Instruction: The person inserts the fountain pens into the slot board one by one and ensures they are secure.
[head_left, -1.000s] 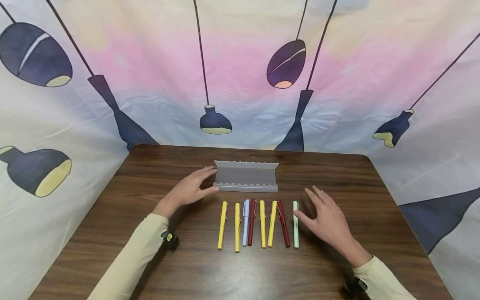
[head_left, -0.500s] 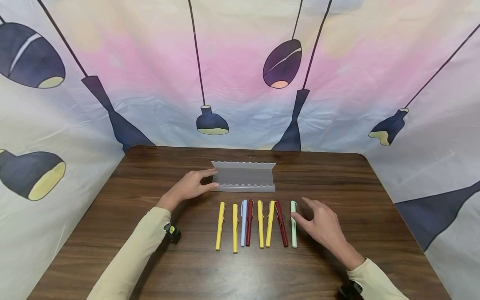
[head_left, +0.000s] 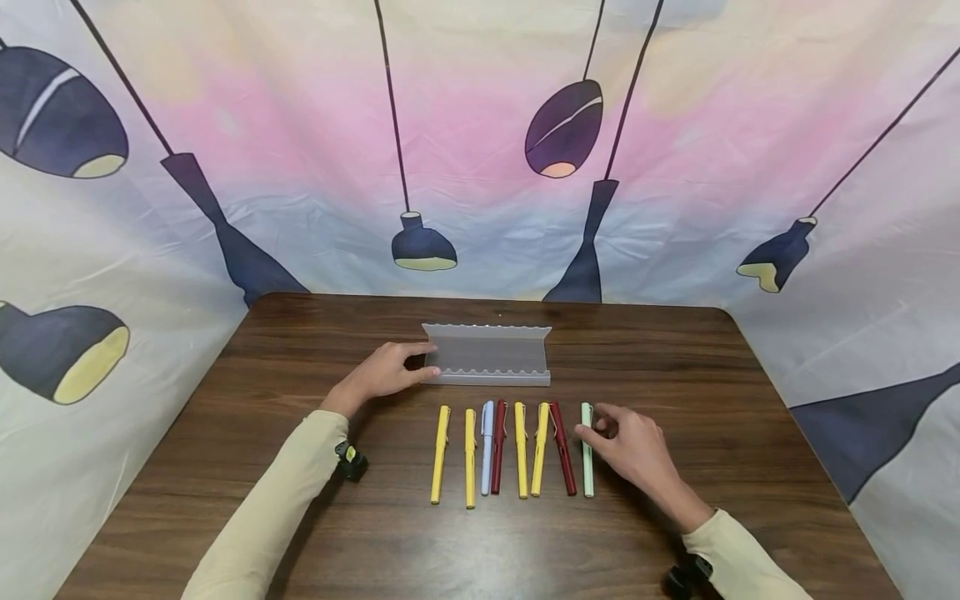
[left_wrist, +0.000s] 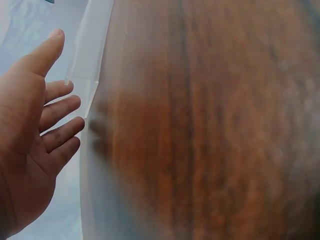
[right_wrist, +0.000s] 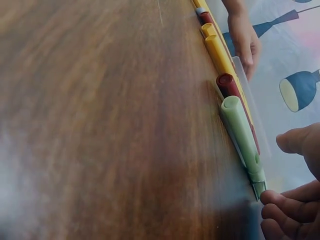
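Note:
A clear plastic pen tray [head_left: 487, 354] with scalloped edges rests toward the back of the table. My left hand [head_left: 381, 371] is at its left end, thumb near the front edge and fingers loosely extended; the left wrist view shows thumb and fingers apart beside the tray wall [left_wrist: 92, 45]. The mint green pen [head_left: 588, 475] lies at the right end of a row of pens. Over its clip end is my right hand [head_left: 637, 446], thumb to the left and fingers to the right. In the right wrist view the fingertips [right_wrist: 270, 196] reach the clip, the thumb standing off the pen.
Left of the mint pen lie dark red pens [head_left: 562, 450] [head_left: 498, 450], several yellow pens [head_left: 440, 454] and a light blue pen [head_left: 487, 450], all roughly parallel. Behind the wooden table [head_left: 480, 550] hangs a cloth printed with lamps [head_left: 427, 242].
My right hand has moved left and down onto the mint green pen, its fingers drawing in. My left hand has shifted slightly right, closer over the tray's left end.

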